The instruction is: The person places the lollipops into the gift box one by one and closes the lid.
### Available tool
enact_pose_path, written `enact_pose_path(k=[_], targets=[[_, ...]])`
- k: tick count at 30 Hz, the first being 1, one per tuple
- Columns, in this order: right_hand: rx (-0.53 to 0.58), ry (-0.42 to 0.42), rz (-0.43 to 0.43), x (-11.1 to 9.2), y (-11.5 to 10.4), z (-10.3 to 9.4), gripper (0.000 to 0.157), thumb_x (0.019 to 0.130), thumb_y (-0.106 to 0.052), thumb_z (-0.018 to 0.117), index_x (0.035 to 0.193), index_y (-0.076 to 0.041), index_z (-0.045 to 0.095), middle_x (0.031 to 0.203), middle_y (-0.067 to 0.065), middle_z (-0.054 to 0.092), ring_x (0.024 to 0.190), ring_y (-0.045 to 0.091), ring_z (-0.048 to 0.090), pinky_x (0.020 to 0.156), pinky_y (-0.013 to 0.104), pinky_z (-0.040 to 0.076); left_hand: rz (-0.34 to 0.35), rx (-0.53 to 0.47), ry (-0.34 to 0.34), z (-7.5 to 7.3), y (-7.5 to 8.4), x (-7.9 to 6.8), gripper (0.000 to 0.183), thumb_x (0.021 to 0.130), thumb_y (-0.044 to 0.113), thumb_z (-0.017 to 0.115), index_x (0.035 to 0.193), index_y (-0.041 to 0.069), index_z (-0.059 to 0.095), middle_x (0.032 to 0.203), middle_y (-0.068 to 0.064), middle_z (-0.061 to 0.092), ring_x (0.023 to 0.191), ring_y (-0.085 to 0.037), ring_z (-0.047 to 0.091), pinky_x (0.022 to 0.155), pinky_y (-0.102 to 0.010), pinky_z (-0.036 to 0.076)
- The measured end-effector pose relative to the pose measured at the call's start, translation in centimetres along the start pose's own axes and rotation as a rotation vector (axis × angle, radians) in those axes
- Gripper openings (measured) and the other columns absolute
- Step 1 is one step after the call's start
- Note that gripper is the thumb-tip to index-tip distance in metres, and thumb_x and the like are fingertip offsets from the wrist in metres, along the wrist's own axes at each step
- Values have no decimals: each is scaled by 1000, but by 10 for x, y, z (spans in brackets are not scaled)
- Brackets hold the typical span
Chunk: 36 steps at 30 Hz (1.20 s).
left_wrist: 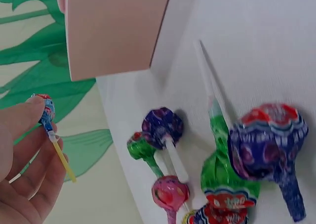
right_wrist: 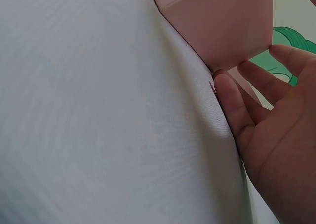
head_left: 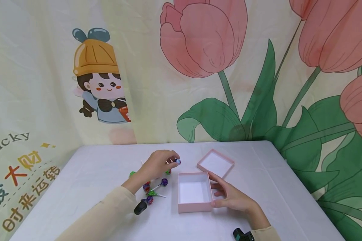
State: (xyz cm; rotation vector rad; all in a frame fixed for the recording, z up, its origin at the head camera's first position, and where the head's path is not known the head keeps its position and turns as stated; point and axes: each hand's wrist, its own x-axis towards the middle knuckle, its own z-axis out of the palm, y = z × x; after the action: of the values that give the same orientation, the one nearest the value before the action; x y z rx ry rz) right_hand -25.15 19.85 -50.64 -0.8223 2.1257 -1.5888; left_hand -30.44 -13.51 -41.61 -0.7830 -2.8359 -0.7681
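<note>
My left hand (head_left: 160, 164) pinches a lollipop between thumb and fingers, above the table and left of the pink box. In the left wrist view this lollipop (left_wrist: 48, 110) has a blue and red wrapper and a yellow stick. The open-topped pink box (head_left: 194, 208) stands upright with a white interior, and no contents show inside. Along its right side, my right hand (head_left: 230, 195) grips the box, thumb at the front corner and fingers further back. The right wrist view shows those fingertips touching the box's pink wall (right_wrist: 227, 31).
Several wrapped lollipops lie on the white table left of the box, among them a purple one (head_left: 164, 182) and a green one (head_left: 152, 193). A pink lid (head_left: 215, 162), white inside, lies behind the box to the right. A printed curtain (head_left: 151, 100) hangs behind the table.
</note>
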Motion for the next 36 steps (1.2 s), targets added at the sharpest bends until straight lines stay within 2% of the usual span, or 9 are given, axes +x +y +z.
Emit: enact_pose_path(k=[5,12,16,20,24,36], targets=[[-2,6,3,0,0,1,102,92,-26,82,171,-19,19,173,10,27,149,36,42,109,30,47,34,-2,15,6,11,-2,16,99,22,78,114,18,77,96,10,74,87,-7,65,80,-31,56],[-10,21,65,0,-1,2,101,91,-31,83,170,-28,20,174,3,26,149,29,43,109,27,46,87,-9,2,15,29,-1,17,98,21,79,114,18,77,94,9,74,85,-7,65,76,-27,55],[-13,15,32,-1,0,1,102,92,-29,83,171,-23,19,174,9,26,150,33,42,109,28,47,117,-14,-4,20,37,0,18,98,22,80,115,17,77,94,8,74,85,-7,65,76,-27,55],[-20,5,8,-1,1,1,102,93,-29,82,171,-20,18,174,12,25,150,36,42,109,28,47,106,-31,-21,25,43,1,21,97,24,81,116,17,76,95,7,75,87,-8,65,77,-26,55],[-19,-1,0,-1,0,0,101,93,-30,82,171,-20,18,174,13,25,150,37,42,109,29,47,100,-47,-31,31,47,2,23,97,24,81,118,16,77,96,6,75,89,-10,67,79,-27,56],[-12,-5,-27,-2,2,0,101,93,-27,81,171,-17,18,175,15,22,151,40,40,110,29,47,154,-57,-21,47,53,3,22,97,23,81,119,19,78,93,8,74,85,-10,66,77,-25,53]])
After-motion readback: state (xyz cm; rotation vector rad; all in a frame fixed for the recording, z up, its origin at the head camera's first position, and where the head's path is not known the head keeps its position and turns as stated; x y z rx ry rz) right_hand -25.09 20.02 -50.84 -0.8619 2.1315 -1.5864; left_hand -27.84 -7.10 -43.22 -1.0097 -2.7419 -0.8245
